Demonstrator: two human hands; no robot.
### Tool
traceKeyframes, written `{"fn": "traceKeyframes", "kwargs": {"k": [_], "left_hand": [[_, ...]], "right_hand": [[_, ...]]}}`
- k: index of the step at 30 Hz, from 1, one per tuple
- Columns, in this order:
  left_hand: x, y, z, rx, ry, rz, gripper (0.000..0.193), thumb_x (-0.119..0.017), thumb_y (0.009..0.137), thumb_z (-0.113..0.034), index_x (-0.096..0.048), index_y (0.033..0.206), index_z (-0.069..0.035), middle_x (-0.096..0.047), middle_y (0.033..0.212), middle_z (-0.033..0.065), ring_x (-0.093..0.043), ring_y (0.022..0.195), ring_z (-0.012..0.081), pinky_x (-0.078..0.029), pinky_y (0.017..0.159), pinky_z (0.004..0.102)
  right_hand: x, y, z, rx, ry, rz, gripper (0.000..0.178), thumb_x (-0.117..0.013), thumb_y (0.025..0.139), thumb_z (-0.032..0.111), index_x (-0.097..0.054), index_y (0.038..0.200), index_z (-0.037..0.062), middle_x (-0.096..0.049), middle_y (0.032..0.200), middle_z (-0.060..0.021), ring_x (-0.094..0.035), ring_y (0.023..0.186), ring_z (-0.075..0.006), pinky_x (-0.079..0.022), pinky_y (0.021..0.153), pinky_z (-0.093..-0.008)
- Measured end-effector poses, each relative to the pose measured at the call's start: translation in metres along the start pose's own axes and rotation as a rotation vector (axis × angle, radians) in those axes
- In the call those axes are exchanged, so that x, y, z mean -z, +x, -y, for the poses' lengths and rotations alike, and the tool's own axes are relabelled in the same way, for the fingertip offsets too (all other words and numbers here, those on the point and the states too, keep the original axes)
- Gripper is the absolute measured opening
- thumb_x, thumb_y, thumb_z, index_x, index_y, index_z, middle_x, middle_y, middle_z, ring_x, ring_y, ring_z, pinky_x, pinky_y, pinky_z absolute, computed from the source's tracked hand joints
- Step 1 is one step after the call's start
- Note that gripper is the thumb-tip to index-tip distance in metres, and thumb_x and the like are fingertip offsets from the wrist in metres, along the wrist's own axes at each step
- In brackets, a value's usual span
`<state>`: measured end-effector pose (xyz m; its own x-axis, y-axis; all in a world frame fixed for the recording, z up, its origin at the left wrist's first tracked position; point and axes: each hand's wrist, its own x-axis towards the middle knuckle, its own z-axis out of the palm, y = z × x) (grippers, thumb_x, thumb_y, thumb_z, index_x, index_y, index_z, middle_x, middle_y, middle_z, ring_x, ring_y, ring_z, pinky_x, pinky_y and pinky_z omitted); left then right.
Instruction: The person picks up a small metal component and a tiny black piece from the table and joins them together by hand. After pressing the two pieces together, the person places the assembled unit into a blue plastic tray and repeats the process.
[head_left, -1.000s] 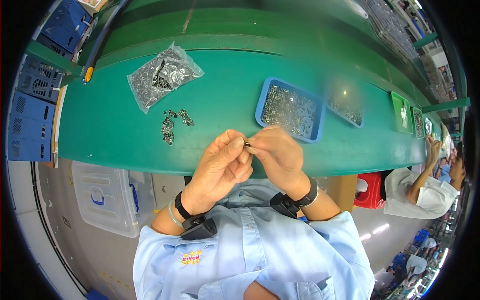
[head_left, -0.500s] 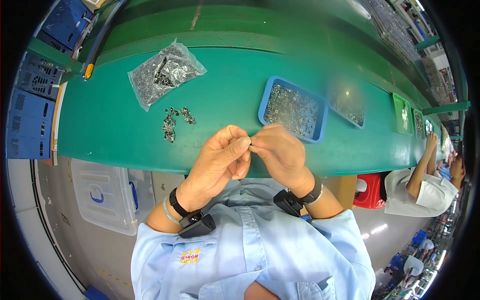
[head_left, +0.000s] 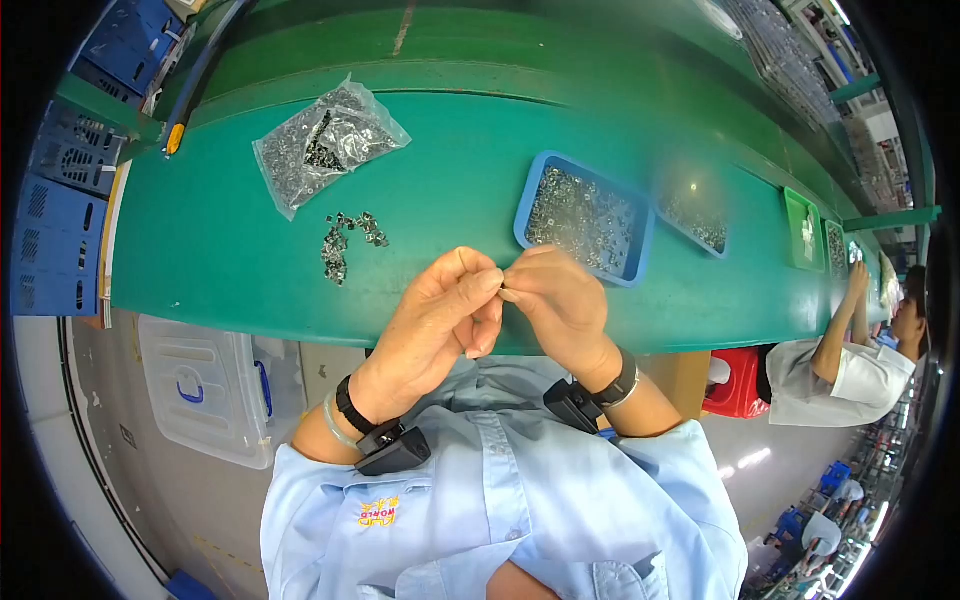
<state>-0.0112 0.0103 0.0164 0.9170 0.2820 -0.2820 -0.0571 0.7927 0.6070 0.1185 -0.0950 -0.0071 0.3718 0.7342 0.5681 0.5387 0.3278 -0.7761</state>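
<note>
My left hand (head_left: 437, 315) and my right hand (head_left: 560, 303) meet fingertip to fingertip above the near edge of the green table. Both are closed in a pinch around something tiny; the fingers hide nearly all of it. Left of my hands lies a loose heap of small shiny metal pieces (head_left: 335, 250). Behind that heap is a clear plastic bag (head_left: 285, 150) full of similar small parts. Just beyond my right hand stands a blue tray (head_left: 648, 240) with many small metal parts spread in it.
Another tray of small parts (head_left: 697, 215) and a green tray (head_left: 803, 230) stand farther right. At the far right a person (head_left: 835, 370) works at the same table. A clear lidded box (head_left: 205, 390) sits on the floor at left, below stacked blue crates (head_left: 60, 245).
My hands stay pinched together in nearly the same place, with only a slight shift of the fingers. The whole view has moved a little. The person at far right has shifted slightly.
</note>
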Motion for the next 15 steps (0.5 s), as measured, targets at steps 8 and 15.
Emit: {"fn": "traceKeyframes", "kwargs": {"k": [8, 15], "left_hand": [[-0.0032, -0.0004, 0.0031, -0.025, 0.070, -0.005, 0.018, -0.054, 0.093, -0.023, -0.050, 0.093, -0.005, -0.054, 0.069, 0.0029, -0.048, 0.050, 0.0100, -0.035, 0.044, 0.0233], [-0.0054, -0.0016, 0.0041, -0.016, 0.042, -0.012, 0.016, -0.052, 0.094, -0.021, -0.049, 0.093, -0.006, -0.053, 0.066, 0.0039, -0.048, 0.050, 0.0112, -0.035, 0.045, 0.0242]], "right_hand": [[0.0014, -0.0026, 0.0058, -0.055, -0.007, -0.006, 0.015, -0.068, 0.075, -0.001, -0.062, 0.088, 0.0036, -0.064, 0.086, -0.0086, -0.060, 0.079, -0.0257, -0.048, 0.072, -0.0360], [0.0049, -0.0028, 0.0037, -0.047, 0.020, -0.001, 0.014, -0.068, 0.076, 0.001, -0.062, 0.088, 0.0041, -0.065, 0.086, -0.0083, -0.061, 0.080, -0.0250, -0.049, 0.071, -0.0344]]}}
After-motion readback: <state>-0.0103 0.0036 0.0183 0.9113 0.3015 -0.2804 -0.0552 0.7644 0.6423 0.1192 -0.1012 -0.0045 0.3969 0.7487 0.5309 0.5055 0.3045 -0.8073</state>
